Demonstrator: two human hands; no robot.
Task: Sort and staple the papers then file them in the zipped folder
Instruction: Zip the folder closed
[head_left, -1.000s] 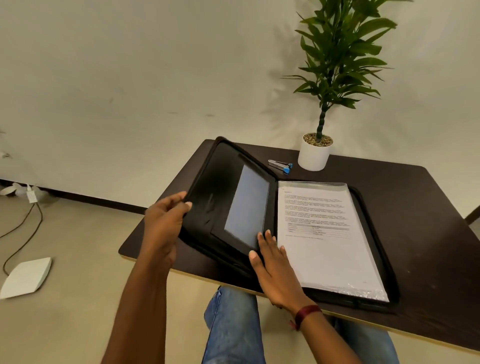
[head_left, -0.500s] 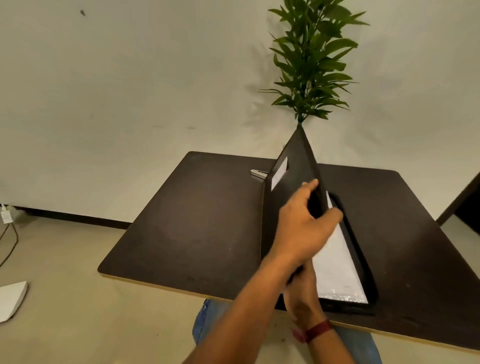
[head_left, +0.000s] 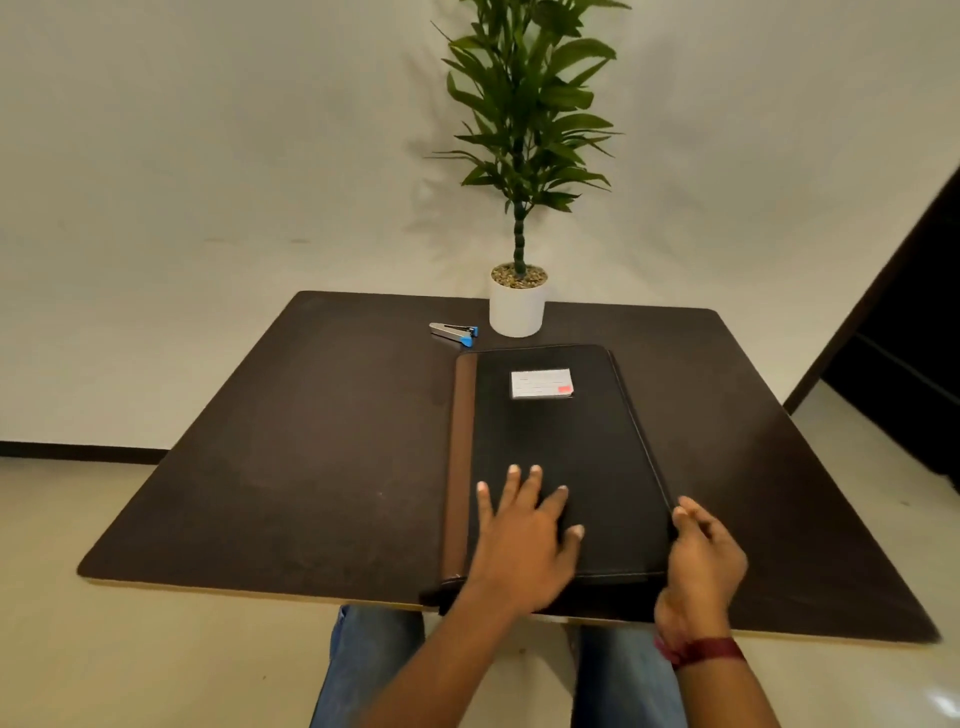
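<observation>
Left hand (head_left: 524, 540): fully open, fingers spread, palm flat on the near half of the folder's cover, holding nothing. Right hand (head_left: 698, 566): fingers loosely curled, touching the folder's near right edge by the corner; whether it pinches anything there cannot be told. A dark red band sits on the right wrist. Folder (head_left: 566, 441), one: black, closed and lying flat, brown spine strip along its left side, one white label with a red mark on the far part of the cover; placed right of centre on the dark table (head_left: 311, 441), its near end overhanging the table edge. Stapler (head_left: 453, 332), one: silver and blue, far side, left of the potted plant (head_left: 518, 306), one, in a white pot.
</observation>
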